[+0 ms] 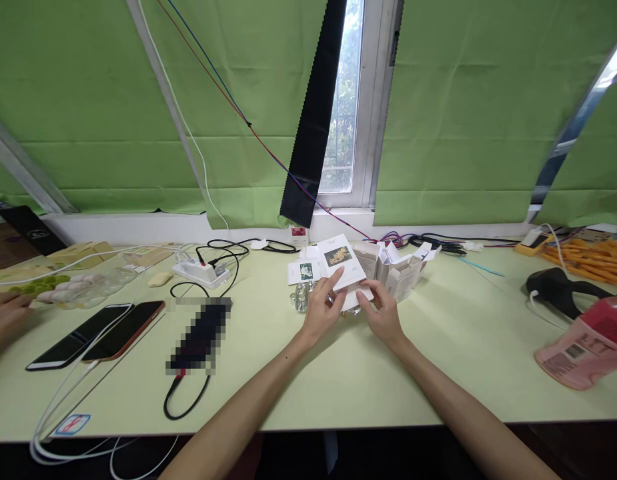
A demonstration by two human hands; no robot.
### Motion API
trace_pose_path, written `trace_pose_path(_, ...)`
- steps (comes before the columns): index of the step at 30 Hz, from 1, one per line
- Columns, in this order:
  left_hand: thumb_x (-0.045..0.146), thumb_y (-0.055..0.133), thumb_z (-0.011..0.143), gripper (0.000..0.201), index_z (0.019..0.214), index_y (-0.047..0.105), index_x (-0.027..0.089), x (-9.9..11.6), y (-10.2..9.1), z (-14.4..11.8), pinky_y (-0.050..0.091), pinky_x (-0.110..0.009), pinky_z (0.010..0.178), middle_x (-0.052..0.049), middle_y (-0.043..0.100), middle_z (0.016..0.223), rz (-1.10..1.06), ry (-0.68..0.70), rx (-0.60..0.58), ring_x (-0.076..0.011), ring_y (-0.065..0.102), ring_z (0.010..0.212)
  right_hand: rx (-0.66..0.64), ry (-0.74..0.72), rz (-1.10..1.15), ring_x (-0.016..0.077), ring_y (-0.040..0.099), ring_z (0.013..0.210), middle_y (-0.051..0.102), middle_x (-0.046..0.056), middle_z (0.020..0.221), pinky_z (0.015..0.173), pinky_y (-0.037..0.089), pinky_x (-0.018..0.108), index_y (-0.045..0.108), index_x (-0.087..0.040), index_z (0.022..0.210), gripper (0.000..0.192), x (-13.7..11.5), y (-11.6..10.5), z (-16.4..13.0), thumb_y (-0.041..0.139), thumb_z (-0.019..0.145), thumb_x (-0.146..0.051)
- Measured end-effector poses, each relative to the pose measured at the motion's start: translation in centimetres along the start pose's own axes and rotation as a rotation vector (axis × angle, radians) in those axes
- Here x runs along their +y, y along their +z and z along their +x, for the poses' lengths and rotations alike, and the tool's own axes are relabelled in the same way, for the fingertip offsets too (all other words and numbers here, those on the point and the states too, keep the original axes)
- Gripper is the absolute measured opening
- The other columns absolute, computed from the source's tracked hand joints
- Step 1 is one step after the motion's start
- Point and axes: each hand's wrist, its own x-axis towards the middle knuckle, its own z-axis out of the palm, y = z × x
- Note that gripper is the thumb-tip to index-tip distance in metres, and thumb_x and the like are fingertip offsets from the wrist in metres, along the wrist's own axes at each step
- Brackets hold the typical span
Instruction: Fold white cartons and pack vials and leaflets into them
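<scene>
Seen from above at a pale green table [338,380] under green curtains: left hand [322,308] and right hand [383,313] close together near the far middle of the tabletop, both pinching a small white card [355,283], left fingers [334,279] closed on its left edge with the thumb beneath, right fingers curled on its lower right corner. Printed with a small flower picture, a second card [338,257] lying just behind the hands, beside a smaller one [304,271]. Standing just left of the left hand, a small clear glass bottle [301,297]. Just beyond the right hand, a cluster of open white cartons [398,267]. Further left, a white power strip [201,272] with black cables, two phones [101,332] side by side, a third device blurred out. At the far left edge, another person's hand [5,319] resting on the table. At the right edge, a pink pouch [585,347] and a black object [563,290] lying well apart from the hands
</scene>
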Motion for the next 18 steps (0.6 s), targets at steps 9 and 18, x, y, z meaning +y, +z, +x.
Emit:
trace_pose_path(9,0.031,0.058,0.094,0.053,0.146,0.049,0.032,0.09,0.08,0.0,0.048,-0.02,0.058,-0.001,0.053,0.09,-0.029,-0.006,-0.029,-0.0084,0.05,0.067,0.0,0.036,0.071,0.0154,0.067,0.069,0.066,0.004,0.094,0.063,0.059,0.03,0.06,-0.022,0.105,0.02,-0.4,-0.11,0.02,0.058,0.095,-0.04)
trace_pose_path(18,0.043,0.06,0.094,0.059,0.149,0.044,0.033,0.25,-0.03,-0.06,0.05,-0.021,0.058,-0.002,0.052,0.099,-0.059,-0.04,-0.087,-0.0086,0.055,0.069,0.037,0.063,0.097,0.0146,0.068,0.064,0.067,0.003,0.091,0.062,0.057,0.029,0.06,-0.022,0.102,0.023,-0.43,-0.06,0.16,0.062,0.092,-0.043)
